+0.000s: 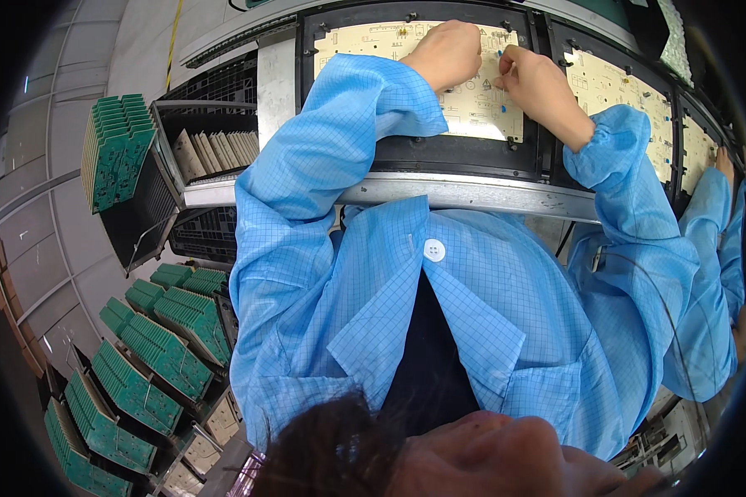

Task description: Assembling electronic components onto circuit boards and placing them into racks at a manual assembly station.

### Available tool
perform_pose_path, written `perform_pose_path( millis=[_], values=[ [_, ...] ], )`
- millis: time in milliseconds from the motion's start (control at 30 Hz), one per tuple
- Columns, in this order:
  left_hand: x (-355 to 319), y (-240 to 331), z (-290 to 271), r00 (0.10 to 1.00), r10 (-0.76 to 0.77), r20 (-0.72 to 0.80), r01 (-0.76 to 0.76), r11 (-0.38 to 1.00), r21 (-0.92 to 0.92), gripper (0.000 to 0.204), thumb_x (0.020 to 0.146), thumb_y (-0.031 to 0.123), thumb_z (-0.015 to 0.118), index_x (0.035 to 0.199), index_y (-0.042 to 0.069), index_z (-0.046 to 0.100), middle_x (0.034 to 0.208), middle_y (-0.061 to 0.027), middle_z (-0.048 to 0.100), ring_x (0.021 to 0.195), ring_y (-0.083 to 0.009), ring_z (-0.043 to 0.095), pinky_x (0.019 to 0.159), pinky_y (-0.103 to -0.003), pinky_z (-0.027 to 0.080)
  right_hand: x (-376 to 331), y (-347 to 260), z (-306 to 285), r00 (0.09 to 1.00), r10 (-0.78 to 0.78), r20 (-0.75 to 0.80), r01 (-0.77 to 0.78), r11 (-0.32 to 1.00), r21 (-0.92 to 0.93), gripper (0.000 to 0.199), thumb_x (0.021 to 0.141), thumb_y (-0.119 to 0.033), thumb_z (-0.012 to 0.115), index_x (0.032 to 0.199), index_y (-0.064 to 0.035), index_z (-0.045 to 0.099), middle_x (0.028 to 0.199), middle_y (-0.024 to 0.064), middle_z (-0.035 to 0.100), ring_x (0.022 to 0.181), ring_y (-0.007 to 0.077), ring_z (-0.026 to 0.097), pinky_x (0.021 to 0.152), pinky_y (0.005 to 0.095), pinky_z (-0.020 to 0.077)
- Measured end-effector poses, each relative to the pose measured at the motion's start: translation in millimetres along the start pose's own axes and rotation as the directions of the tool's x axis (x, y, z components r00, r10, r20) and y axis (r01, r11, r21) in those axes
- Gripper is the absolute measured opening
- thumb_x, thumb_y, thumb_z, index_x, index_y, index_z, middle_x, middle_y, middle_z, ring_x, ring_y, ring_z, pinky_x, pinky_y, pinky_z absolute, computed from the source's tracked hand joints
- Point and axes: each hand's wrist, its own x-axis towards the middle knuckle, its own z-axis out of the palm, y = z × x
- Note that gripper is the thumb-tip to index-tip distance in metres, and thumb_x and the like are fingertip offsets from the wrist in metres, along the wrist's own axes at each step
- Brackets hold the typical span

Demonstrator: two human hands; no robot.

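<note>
A cream circuit board [481, 103] lies in a black carrier frame [439, 153] on the conveyor, at the top of the view. My left hand [446, 54] rests on the board's upper middle as a loose fist, and whatever is inside it is hidden. Just to its right, my right hand [537, 83] pinches its fingertips together on what looks like a small blue component [501, 55] right at the board. Another small blue part [503, 108] stands on the board below my right hand. Both sleeves are light blue.
A second cream board [617, 87] sits in the neighbouring carrier on the right, where a co-worker's hand [725, 161] and blue sleeve reach in. A metal rail [472, 195] edges the conveyor. On the left are a rack of cream boards [215, 149] and stacks of green boards [116, 149].
</note>
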Motion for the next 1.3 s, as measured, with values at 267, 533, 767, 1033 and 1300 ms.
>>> perform_pose_path(
  millis=[267, 533, 767, 1033, 1300],
  values=[
    [-4.3, 21.1, -20.0, 0.996, -0.017, -0.087, -0.002, 0.978, -0.208, 0.014, 0.08, 0.01, 0.065, 0.087, -0.001, 0.071, 0.08, -0.0165, 0.07, 0.075, -0.0275, 0.069, 0.071, -0.036, 0.055, -3.1, 18.6, 17.7, 0.876, -0.46, -0.147, 0.437, 0.885, -0.162, 0.008, 0.08, -0.004, 0.067, 0.087, -0.0023, 0.064, 0.086, 0.0159, 0.063, 0.086, 0.0349, 0.059, 0.08, 0.0442, 0.0476],
    [-14.2, 42.4, -2.8, 0.998, -0.022, -0.053, 0.01, 0.976, -0.215, 0.015, 0.078, 0.006, 0.065, 0.088, -0.001, 0.073, 0.079, -0.0173, 0.071, 0.075, -0.028, 0.07, 0.073, -0.036, 0.055, 3.1, 31.0, -19.3, 0.978, -0.129, -0.165, 0.15, 0.981, 0.122, 0.007, 0.094, -0.004, 0.054, 0.099, -0.0012, 0.051, 0.086, 0.018, 0.062, 0.078, 0.0361, 0.059, 0.07, 0.039, 0.0473],
    [-8.4, 56.0, 10.1, 0.998, -0.053, 0.018, 0.056, 0.964, -0.26, 0.015, 0.078, 0.007, 0.064, 0.086, -0.001, 0.074, 0.08, -0.019, 0.071, 0.075, -0.0298, 0.07, 0.073, -0.037, 0.055, -13.0, 43.6, -29.9, 0.969, -0.111, -0.218, 0.153, 0.97, 0.186, 0.007, 0.094, -0.003, 0.054, 0.1, -0.0016, 0.051, 0.082, 0.0159, 0.061, 0.078, 0.0316, 0.061, 0.073, 0.0367, 0.0483],
    [-3.2, 70.6, 7.9, 0.998, -0.042, 0.037, 0.05, 0.967, -0.25, 0.014, 0.078, 0.008, 0.065, 0.083, -0.002, 0.073, 0.078, -0.0197, 0.07, 0.076, -0.0312, 0.07, 0.074, -0.038, 0.055, -25.2, 54.5, -41.3, 0.972, -0.069, -0.223, 0.115, 0.972, 0.203, 0.006, 0.094, -0.004, 0.055, 0.099, -0.0014, 0.052, 0.081, 0.0146, 0.061, 0.077, 0.028, 0.061, 0.072, 0.0346, 0.0483],
    [-1.0, 75.5, 19.3, 0.996, 0.089, -0.026, -0.09, 0.994, -0.055, 0.013, 0.076, 0.006, 0.063, 0.078, -0.003, 0.072, 0.078, -0.0251, 0.067, 0.077, -0.038, 0.067, 0.075, -0.044, 0.054, -24.0, 59.5, -29.8, 0.996, 0.017, -0.082, 0.005, 0.965, 0.262, 0.011, 0.09, -0.007, 0.063, 0.097, 0.0012, 0.064, 0.084, 0.0114, 0.069, 0.08, 0.0194, 0.066, 0.073, 0.031, 0.0505]
  ],
)
